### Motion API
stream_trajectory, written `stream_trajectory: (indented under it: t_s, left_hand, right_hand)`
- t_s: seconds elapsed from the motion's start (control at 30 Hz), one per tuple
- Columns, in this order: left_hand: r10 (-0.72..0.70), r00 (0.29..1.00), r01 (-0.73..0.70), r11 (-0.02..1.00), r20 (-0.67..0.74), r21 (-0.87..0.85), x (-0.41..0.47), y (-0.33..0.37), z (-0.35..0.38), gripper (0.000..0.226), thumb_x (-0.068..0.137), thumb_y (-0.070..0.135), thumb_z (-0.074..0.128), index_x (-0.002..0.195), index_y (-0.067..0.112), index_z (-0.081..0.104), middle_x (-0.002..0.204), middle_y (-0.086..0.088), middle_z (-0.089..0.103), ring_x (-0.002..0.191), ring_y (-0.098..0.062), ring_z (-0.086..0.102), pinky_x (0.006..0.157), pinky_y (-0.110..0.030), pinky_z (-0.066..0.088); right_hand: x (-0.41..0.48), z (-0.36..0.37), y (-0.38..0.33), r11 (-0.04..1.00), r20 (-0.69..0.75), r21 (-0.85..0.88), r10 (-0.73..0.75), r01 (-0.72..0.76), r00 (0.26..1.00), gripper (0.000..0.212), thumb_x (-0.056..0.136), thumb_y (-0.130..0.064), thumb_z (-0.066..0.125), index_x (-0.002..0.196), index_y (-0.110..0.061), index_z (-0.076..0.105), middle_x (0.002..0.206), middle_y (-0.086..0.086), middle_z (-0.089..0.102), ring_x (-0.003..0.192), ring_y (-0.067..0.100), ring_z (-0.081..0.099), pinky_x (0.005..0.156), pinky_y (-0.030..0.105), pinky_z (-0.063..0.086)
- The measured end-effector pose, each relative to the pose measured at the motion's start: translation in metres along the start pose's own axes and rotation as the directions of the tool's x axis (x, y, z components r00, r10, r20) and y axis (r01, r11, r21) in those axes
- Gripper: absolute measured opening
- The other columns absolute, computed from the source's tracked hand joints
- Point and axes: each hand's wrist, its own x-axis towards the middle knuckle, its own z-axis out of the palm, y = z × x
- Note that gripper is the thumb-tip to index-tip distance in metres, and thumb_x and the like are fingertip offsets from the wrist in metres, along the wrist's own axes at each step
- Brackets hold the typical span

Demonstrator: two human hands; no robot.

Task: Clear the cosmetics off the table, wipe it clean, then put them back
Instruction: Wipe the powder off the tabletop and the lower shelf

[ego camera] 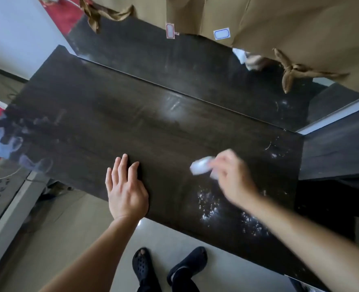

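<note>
Your left hand [126, 191] lies flat at the near edge of the table [90, 114], likely steadying you; your right hand [234, 179] grips a white wipe [201, 165] just beyond the white specks [210, 205].

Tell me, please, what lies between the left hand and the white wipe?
Only bare dark tabletop, seen in the head view; the right hand holds the wipe.

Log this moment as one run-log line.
phase: wipe | left hand: flat on table | right hand: holds white wipe | white specks: near front edge
</note>
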Motion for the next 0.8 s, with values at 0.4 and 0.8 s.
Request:
stream_trajectory:
  t_s: [0.4,0.8]
  left_hand:
    - [-0.003,1.0,0.003,1.0,0.016,0.012,0.001,-0.004,0.002,0.042,0.081,0.007,0.041,0.12,0.007,0.057,0.144,-0.017,0.042,0.138,-0.034,0.029,0.116,-0.043,0.013]
    - [0.022,1.0,-0.022,1.0,-0.007,-0.015,0.0,-0.005,0.004,0.042,0.081,0.009,0.036,0.118,0.007,0.056,0.143,-0.017,0.043,0.137,-0.034,0.032,0.114,-0.047,0.019]
  right_hand:
    - [-0.061,0.031,-0.024,0.992,0.073,0.003,-0.127,0.127,0.989,0.042,0.07,0.016,0.054,0.099,-0.011,0.07,0.09,0.004,0.051,0.083,0.019,0.048,0.075,0.016,0.043]
    - [-0.073,0.033,-0.02,0.996,-0.092,-0.081,0.036,-0.043,0.995,0.052,0.07,0.022,0.05,0.11,-0.007,0.067,0.094,0.008,0.052,0.085,0.02,0.047,0.079,0.012,0.04]
